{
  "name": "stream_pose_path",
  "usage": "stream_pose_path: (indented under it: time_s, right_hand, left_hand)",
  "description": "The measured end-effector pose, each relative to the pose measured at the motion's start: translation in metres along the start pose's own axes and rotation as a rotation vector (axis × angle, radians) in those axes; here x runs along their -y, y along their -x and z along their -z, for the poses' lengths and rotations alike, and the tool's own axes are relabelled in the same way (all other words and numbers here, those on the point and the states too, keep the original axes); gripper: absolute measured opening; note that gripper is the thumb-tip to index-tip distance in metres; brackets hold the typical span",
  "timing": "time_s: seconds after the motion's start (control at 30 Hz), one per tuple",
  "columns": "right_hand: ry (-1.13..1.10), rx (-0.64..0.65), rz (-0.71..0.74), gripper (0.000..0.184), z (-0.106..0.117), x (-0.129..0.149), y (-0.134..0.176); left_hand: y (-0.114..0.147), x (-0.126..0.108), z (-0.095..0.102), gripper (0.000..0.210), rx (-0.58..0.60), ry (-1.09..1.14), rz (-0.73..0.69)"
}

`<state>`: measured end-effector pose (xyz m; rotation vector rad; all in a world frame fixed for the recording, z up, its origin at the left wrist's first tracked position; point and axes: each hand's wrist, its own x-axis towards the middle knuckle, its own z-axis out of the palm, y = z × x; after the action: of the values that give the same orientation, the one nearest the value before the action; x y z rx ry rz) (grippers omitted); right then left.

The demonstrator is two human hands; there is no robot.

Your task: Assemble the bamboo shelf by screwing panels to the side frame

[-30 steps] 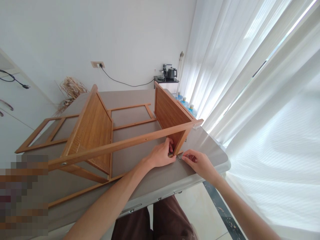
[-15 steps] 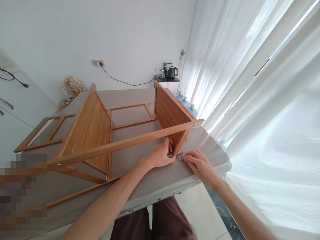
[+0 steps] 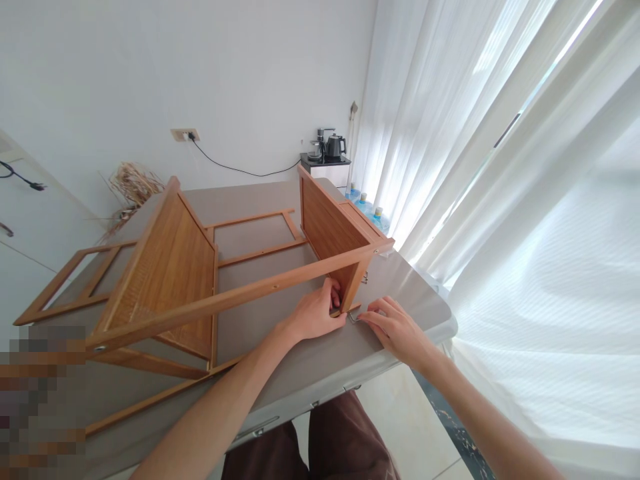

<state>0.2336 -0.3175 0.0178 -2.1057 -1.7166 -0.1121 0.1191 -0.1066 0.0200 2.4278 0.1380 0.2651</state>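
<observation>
A partly assembled wooden shelf frame (image 3: 280, 285) lies on its side on the grey table, with one slatted panel (image 3: 167, 280) at the left and another panel (image 3: 333, 217) at the right. My left hand (image 3: 316, 312) is closed around the lower front corner of the right panel, its fingertips partly hidden behind the wood. Just outside that corner, my right hand (image 3: 395, 328) pinches the end of a small bent Allen key (image 3: 353, 319). The key's other end meets the lower rail; the screw there is too small to make out.
Small metal screws (image 3: 365, 277) lie on the table (image 3: 410, 293) beyond my right hand. A loose wooden frame (image 3: 75, 283) rests at the left. Dried stalks (image 3: 134, 183), a kettle (image 3: 335, 145), water bottles (image 3: 379, 217) and white curtains (image 3: 500, 200) stand around the table.
The view has shifted slightly, so the shelf sits a little further left. My left hand keeps its hold, and my right hand stays at the Allen key with little movement.
</observation>
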Motion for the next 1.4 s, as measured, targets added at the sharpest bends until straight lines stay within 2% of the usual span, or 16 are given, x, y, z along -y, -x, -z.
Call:
stream_pose_path:
  time_s: [0.27, 0.5, 0.63, 0.9, 1.13, 1.4]
  right_hand:
    - [-0.042, 0.041, -0.011, 0.026, 0.000, -0.002, -0.002]
    - [-0.132, -0.054, -0.071, 0.025, -0.010, -0.005, 0.001]
    - [-0.125, -0.047, -0.081, 0.027, -0.011, -0.007, 0.003]
    - [-0.084, 0.041, 0.032, 0.029, -0.003, -0.011, 0.000]
    - [-0.089, 0.003, 0.010, 0.024, -0.001, -0.006, 0.001]
    - [-0.118, 0.001, -0.012, 0.021, 0.011, 0.008, 0.002]
  left_hand:
    - [0.000, 0.000, 0.000, 0.043, 0.006, -0.011, 0.014]
    - [0.001, 0.000, 0.001, 0.045, 0.023, -0.007, 0.029]
    - [0.001, 0.001, 0.001, 0.045, 0.018, -0.001, 0.025]
    - [0.001, 0.002, 0.000, 0.046, -0.006, 0.008, -0.001]
    - [0.002, 0.002, 0.001, 0.046, -0.006, -0.002, 0.001]
    - [0.002, -0.001, 0.004, 0.046, 0.011, -0.002, 0.018]
